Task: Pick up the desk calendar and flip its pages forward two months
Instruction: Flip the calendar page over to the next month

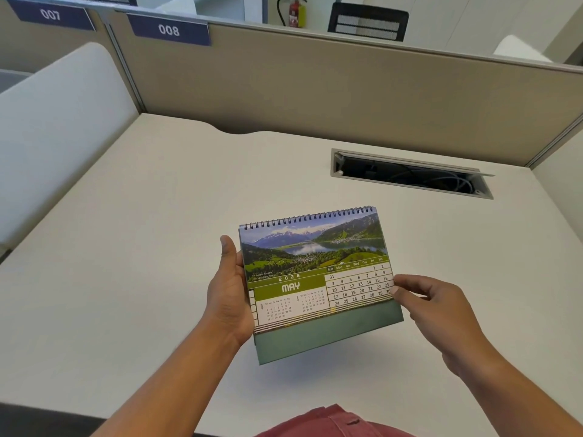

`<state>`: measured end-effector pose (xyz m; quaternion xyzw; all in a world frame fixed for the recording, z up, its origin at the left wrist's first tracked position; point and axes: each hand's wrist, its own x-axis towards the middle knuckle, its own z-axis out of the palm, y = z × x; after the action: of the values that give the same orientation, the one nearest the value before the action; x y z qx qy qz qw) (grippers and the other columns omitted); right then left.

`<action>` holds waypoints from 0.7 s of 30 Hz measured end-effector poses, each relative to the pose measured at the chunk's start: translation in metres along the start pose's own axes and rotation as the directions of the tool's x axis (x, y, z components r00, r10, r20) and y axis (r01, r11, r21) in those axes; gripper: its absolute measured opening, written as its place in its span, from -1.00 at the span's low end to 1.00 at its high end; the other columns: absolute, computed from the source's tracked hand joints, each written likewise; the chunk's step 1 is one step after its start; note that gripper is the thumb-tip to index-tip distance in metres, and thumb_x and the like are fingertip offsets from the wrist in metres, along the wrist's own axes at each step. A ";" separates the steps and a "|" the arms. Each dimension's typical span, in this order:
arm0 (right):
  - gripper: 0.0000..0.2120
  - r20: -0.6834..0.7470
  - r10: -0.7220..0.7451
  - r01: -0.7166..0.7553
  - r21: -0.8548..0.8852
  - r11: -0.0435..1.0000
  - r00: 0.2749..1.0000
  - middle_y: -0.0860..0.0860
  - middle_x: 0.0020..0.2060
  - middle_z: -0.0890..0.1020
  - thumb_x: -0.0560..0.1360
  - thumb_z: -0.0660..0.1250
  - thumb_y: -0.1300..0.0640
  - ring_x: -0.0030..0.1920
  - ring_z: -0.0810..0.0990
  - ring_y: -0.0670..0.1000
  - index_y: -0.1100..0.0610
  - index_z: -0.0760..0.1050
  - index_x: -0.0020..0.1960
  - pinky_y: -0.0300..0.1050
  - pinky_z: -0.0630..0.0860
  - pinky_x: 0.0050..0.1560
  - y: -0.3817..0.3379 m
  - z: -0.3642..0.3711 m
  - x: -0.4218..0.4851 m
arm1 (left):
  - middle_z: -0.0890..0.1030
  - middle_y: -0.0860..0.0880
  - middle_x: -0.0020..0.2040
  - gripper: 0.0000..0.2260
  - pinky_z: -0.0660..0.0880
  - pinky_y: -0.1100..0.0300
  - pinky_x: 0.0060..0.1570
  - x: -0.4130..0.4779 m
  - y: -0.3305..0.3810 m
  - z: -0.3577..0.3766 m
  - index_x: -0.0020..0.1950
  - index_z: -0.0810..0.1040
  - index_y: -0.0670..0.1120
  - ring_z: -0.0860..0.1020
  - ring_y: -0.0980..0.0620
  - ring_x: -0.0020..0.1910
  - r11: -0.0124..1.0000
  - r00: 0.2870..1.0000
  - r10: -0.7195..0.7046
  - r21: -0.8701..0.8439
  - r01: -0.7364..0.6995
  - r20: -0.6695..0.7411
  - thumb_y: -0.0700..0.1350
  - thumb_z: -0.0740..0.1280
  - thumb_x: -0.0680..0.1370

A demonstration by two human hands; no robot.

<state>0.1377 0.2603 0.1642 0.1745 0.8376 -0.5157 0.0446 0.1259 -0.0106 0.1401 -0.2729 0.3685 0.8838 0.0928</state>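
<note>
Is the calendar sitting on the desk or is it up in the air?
Up in the air. The calendar is held by both hands, left hand and right hand, above the desk.

My desk calendar (318, 280) reads "2026 MAY" — partition signs (169, 29) at eleven o'clock say "007" and "008".

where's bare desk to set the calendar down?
Desk is bare left of the calendar up to the white side panel, and ahead of it to the partition. Avoid the open cable tray at far right.
</note>
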 end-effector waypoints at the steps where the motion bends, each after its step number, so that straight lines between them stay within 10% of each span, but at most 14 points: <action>1: -0.84 -0.017 0.008 -0.008 -0.018 1.000 1.000 -0.11 -0.03 0.69 0.48 0.42 0.13 -0.03 0.62 -0.09 0.04 0.65 0.06 -0.07 0.57 -0.04 0.002 0.001 0.000 | 0.72 -0.24 0.11 -0.44 0.57 -0.36 0.03 0.000 0.000 0.000 0.14 0.64 -0.02 0.69 -0.38 0.02 1.000 1.000 0.001 -0.001 -0.001 0.001 0.38 0.11 0.54; 10: -0.79 -0.025 0.079 -0.079 0.023 0.997 0.997 0.02 -0.06 0.71 0.46 0.44 0.16 0.00 0.64 0.01 0.11 0.61 0.09 0.09 0.58 0.09 0.006 0.003 0.002 | 0.74 -0.24 0.08 -0.46 0.62 -0.34 -0.07 -0.002 -0.002 0.002 0.12 0.65 0.00 0.71 -0.36 -0.02 1.000 1.000 -0.007 -0.003 0.007 0.006 0.35 0.10 0.55; 21: -0.90 0.037 0.131 -0.135 0.151 0.979 0.991 0.13 -0.18 0.73 0.45 0.46 0.23 -0.19 0.64 0.06 0.17 0.62 -0.03 -0.16 0.51 -0.28 0.000 -0.001 0.001 | 0.74 -0.23 0.07 -0.44 0.61 -0.34 -0.03 -0.002 -0.003 0.000 0.11 0.66 -0.01 0.71 -0.35 -0.03 1.000 1.000 -0.014 0.006 0.014 -0.005 0.38 0.11 0.52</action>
<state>0.1371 0.2612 0.1646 0.2260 0.7814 -0.5766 0.0765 0.1288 -0.0082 0.1389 -0.2772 0.3697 0.8813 0.0987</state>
